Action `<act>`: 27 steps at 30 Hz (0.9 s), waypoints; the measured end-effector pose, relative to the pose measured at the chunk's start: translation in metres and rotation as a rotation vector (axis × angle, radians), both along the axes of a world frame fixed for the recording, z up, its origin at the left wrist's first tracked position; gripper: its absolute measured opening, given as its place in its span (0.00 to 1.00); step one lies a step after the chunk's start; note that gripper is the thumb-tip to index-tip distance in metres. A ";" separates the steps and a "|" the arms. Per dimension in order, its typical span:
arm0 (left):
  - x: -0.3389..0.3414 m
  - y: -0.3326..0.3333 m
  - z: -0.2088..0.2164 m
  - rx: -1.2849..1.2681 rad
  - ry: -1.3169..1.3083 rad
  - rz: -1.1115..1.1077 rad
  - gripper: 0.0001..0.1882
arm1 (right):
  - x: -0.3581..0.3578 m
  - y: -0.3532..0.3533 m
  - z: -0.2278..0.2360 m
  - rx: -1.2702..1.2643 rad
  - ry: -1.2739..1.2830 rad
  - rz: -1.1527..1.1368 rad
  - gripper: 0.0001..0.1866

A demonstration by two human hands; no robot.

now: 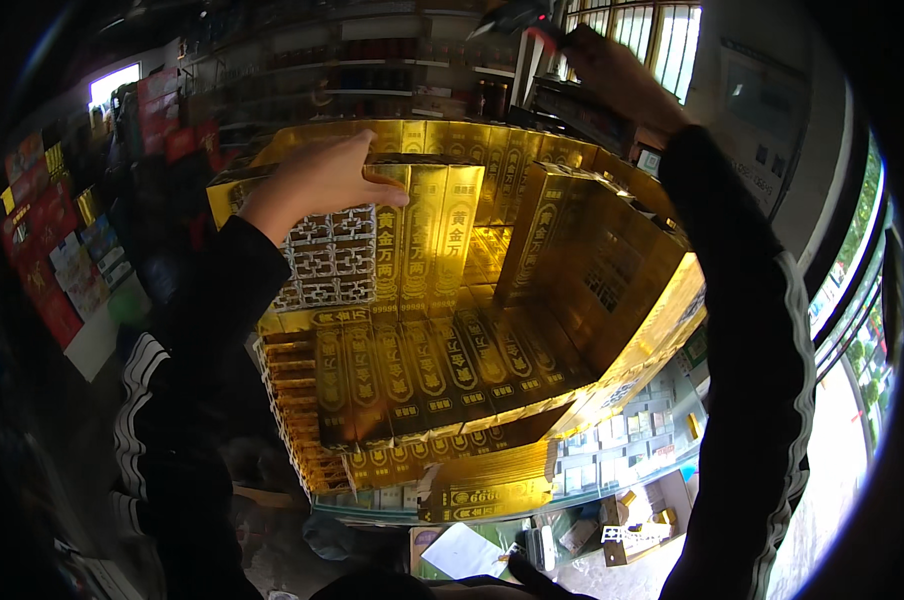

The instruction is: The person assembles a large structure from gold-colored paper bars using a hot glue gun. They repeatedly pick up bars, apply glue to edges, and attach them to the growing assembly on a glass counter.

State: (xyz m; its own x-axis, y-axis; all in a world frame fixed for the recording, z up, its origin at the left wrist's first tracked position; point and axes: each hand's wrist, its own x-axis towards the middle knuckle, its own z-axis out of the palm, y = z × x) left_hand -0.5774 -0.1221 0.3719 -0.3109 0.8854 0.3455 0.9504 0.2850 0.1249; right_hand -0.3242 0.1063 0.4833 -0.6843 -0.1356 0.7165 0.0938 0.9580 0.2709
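Note:
A stepped structure of shiny gold cardboard boxes (437,365) with black print and oval patterns fills the middle of the view. My left hand (322,180) is at the top of its left upright wall of gold boxes (434,235), fingers stretched out and thumb apart. Below that wrist is a white-and-brown lattice-patterned panel (327,260). High at the upper right, my right hand (612,70) is closed around a dark handheld tool (517,18) with a small red light; its exact kind is unclear. Another gold block (597,265) stands upright at the structure's right.
Beneath the structure is a glass display counter (622,440) with small packs inside. An open carton (652,530) and a white sheet (464,550) lie near me. Red boxes (47,240) are stacked at the left. Shelves (372,65) line the dark back wall.

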 end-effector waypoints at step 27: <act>-0.005 0.021 -0.003 0.106 -0.054 -0.071 0.43 | -0.061 -0.005 -0.088 -0.189 -0.112 -0.177 0.13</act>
State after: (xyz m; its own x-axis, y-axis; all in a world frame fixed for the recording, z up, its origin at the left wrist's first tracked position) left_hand -0.5824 -0.1012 0.3690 -0.2692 0.8655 0.4225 0.9588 0.1994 0.2024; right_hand -0.3847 0.1014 0.3952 -0.7620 0.1214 0.6360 0.2432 0.9640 0.1074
